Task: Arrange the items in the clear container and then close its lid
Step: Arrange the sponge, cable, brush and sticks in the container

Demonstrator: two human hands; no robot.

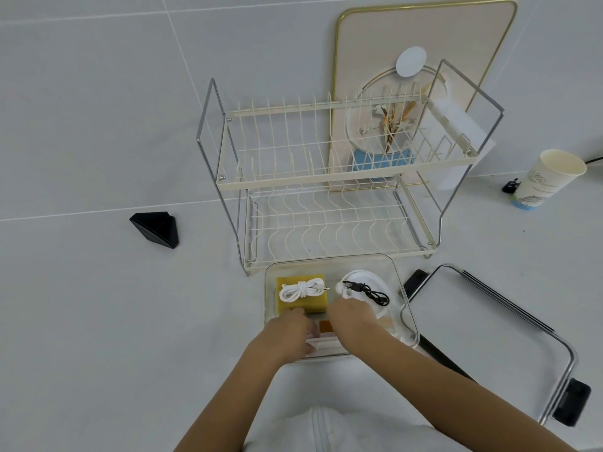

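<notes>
Both hands reached into the near end of the clear container: the left hand and the right hand lay fingers-down on a white box; whether either gripped it could not be told. Beyond, a white cord lay on a yellow sponge, a black cable beside it. The lid lay right of the container, the rack behind.

Single head view: looks forward and down, close over clear container; wide angle, dish rack beyond.
</notes>
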